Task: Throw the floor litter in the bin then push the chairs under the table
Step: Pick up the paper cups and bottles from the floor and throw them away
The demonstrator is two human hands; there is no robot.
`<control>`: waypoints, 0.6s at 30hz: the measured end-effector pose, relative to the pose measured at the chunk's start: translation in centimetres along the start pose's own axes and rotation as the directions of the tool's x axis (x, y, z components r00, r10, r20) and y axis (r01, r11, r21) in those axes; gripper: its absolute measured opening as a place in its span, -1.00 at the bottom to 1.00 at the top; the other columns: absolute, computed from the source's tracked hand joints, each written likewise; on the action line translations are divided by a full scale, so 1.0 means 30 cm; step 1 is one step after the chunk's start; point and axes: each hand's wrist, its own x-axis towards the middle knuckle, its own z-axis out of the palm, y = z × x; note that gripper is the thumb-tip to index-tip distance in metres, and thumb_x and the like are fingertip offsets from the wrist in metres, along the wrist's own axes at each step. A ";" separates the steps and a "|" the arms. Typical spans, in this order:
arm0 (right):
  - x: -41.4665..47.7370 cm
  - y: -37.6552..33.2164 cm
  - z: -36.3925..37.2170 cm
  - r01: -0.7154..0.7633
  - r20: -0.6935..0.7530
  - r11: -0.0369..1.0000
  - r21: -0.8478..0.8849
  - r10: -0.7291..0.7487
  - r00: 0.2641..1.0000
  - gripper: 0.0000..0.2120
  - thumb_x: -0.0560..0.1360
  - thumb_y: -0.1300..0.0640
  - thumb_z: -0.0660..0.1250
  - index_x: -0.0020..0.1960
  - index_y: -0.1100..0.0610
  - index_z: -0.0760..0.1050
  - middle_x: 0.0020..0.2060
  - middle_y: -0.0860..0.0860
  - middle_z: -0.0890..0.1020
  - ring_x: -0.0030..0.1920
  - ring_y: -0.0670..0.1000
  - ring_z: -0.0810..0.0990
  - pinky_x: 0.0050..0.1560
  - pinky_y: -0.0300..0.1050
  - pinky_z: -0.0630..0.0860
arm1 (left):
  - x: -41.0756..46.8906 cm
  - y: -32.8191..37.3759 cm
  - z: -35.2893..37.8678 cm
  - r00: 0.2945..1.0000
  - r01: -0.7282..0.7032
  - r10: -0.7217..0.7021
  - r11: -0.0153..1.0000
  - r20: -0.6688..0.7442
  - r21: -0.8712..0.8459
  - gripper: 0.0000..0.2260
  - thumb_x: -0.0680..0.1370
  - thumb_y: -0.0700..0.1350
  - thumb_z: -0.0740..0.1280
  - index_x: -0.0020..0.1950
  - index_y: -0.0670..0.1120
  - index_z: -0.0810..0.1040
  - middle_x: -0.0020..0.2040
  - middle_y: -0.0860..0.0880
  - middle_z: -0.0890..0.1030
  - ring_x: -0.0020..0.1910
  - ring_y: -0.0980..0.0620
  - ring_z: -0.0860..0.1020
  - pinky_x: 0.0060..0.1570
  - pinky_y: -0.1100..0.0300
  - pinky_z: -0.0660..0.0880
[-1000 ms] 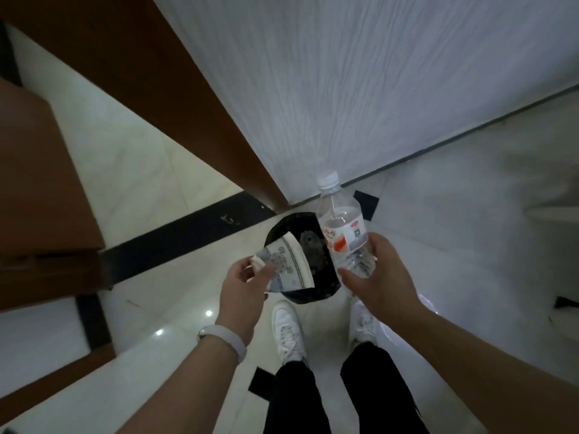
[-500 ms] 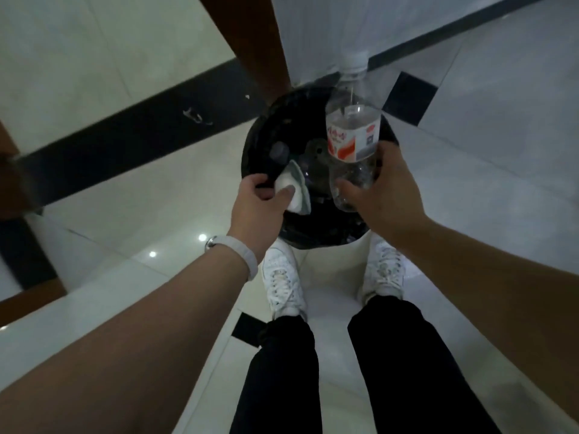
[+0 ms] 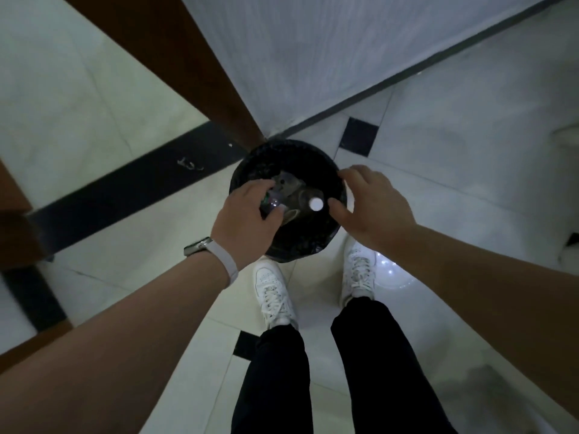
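Observation:
The round black bin (image 3: 313, 249) with a dark liner stands on the floor just ahead of my white shoes. Inside it lies the clear plastic bottle (image 3: 299, 197), its white cap pointing up. Beside the bottle, dim in the bin, is what looks like the patterned paper cup (image 3: 291, 215). My left hand (image 3: 247, 220) hovers over the bin's left side, thumb and fingers parted around nothing I can make out. Over the right rim, my right hand (image 3: 372, 208) has its fingers spread and holds nothing.
A brown wooden door frame (image 3: 200, 79) and a pale wall panel (image 3: 329, 57) rise right behind the bin. A black tile strip (image 3: 131, 186) crosses the white floor at left. Brown furniture (image 3: 12, 220) sits at the far left edge.
Both hands let go over the bin: the bottle left my right hand and now lies inside, and the cup is gone from my left fingers. The view tilted up slightly.

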 end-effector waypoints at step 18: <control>-0.634 -0.365 -0.915 -0.028 -0.243 0.958 -0.284 -0.044 0.969 -0.43 0.50 -0.21 0.09 0.30 0.15 0.48 0.25 0.12 0.56 0.24 0.21 0.50 0.14 0.10 0.50 | -0.504 0.674 -0.676 0.823 -0.523 0.566 0.733 0.036 0.434 -0.53 0.59 0.10 0.24 0.47 -0.03 0.38 0.48 -0.10 0.37 0.46 -0.12 0.30 0.41 -0.10 0.28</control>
